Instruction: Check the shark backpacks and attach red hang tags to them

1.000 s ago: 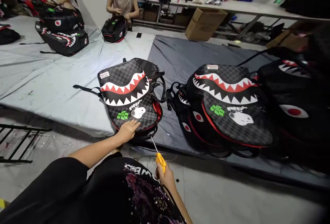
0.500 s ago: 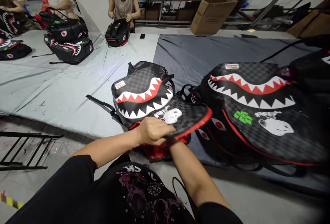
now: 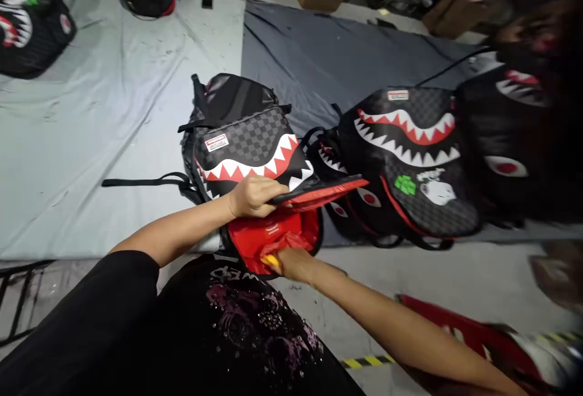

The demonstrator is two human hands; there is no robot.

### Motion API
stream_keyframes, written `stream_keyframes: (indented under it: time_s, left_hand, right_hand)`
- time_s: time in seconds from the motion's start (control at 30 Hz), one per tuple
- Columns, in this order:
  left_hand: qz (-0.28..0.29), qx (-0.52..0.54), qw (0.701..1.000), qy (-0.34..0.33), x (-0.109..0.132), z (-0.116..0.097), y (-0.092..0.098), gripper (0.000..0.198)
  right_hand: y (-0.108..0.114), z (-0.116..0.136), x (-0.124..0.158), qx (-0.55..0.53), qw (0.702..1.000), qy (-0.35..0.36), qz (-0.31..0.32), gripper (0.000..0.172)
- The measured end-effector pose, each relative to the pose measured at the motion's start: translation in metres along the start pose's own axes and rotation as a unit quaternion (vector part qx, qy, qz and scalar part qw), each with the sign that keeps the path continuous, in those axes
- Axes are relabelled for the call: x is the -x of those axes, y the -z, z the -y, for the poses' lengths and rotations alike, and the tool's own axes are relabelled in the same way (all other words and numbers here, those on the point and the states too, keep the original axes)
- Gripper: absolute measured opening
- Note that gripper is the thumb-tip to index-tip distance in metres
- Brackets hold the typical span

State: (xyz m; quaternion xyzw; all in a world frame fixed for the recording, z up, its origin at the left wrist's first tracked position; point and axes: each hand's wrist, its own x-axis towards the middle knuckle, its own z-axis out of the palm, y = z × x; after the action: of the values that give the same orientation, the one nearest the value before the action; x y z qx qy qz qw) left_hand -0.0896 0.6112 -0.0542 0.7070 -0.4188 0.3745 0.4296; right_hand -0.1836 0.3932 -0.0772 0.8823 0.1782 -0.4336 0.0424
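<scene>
So the shark-mouth backpack (image 3: pixel 250 153) lies flat at the near edge of the pale sheet (image 3: pixel 91 110), top end far, with its open bottom end facing the person. The left hand (image 3: pixel 252 197) is pinched tight on the front flap (image 3: pixel 319 192), holding it up so its long edge runs left to right over the red lining (image 3: pixel 282 235). The right hand (image 3: pixel 294 262) sits just below and nearer, fist closed around a yellow-handled tool (image 3: pixel 272 259) and pressed into that lining, while a second shark backpack (image 3: pixel 410 159) lies just to the right on the grey sheet (image 3: pixel 319 62).
</scene>
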Motion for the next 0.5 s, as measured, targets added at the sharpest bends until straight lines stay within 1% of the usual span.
stream_keyframes:
  time_s: [0.07, 0.1, 0.13, 0.17, 0.23, 0.27, 0.3, 0.33, 0.37, 0.4, 0.43, 0.5]
  left_hand:
    - [-0.014, 0.03, 0.999, 0.013, 0.004, 0.01, 0.003, 0.017]
    - [-0.013, 0.04, 0.999, 0.02, 0.005, 0.015, 0.005, 0.017]
    - [-0.009, 0.046, 0.999, 0.023, 0.006, 0.018, 0.006, 0.017]
    - [-0.003, 0.045, 0.999, 0.025, 0.006, 0.019, 0.008, 0.017]
    - [0.017, 0.028, 0.999, 0.023, 0.004, 0.021, 0.01, 0.018]
    - [0.029, 0.017, 0.999, 0.022, 0.004, 0.021, 0.012, 0.019]
    - [0.041, 0.007, 0.999, 0.024, 0.004, 0.022, 0.014, 0.019]
    - [0.046, -0.004, 0.998, 0.034, 0.004, 0.024, 0.016, 0.02]
    - [0.043, -0.016, 0.998, 0.053, 0.005, 0.027, 0.019, 0.019]
    - [0.032, -0.031, 0.996, 0.076, 0.007, 0.031, 0.021, 0.018]
    - [0.016, -0.046, 0.994, 0.101, 0.009, 0.034, 0.023, 0.017]
    - [-0.018, -0.067, 0.988, 0.135, 0.013, 0.041, 0.026, 0.015]
  right_hand:
    - [0.008, -0.011, 0.021, -0.022, 0.997, -0.048, 0.056, 0.026]
    - [0.016, -0.016, 0.028, -0.039, 0.995, -0.078, 0.053, 0.028]
    - [0.027, -0.02, 0.031, -0.052, 0.992, -0.116, 0.023, 0.032]
    - [0.04, -0.024, 0.03, -0.06, 0.985, -0.161, -0.028, 0.038]
    - [0.064, -0.029, 0.013, -0.053, 0.952, -0.256, -0.157, 0.048]
    - [0.073, -0.031, 0.001, -0.051, 0.937, -0.291, -0.189, 0.049]
    - [0.078, -0.033, -0.013, -0.054, 0.928, -0.308, -0.203, 0.048]
    - [0.078, -0.035, -0.024, -0.063, 0.927, -0.312, -0.2, 0.046]
    - [0.074, -0.037, -0.032, -0.072, 0.928, -0.314, -0.188, 0.045]
    - [0.064, -0.038, -0.036, -0.084, 0.931, -0.313, -0.169, 0.044]
    - [0.05, -0.036, -0.035, -0.095, 0.934, -0.312, -0.145, 0.042]
    - [0.017, -0.026, -0.023, -0.115, 0.938, -0.312, -0.1, 0.038]
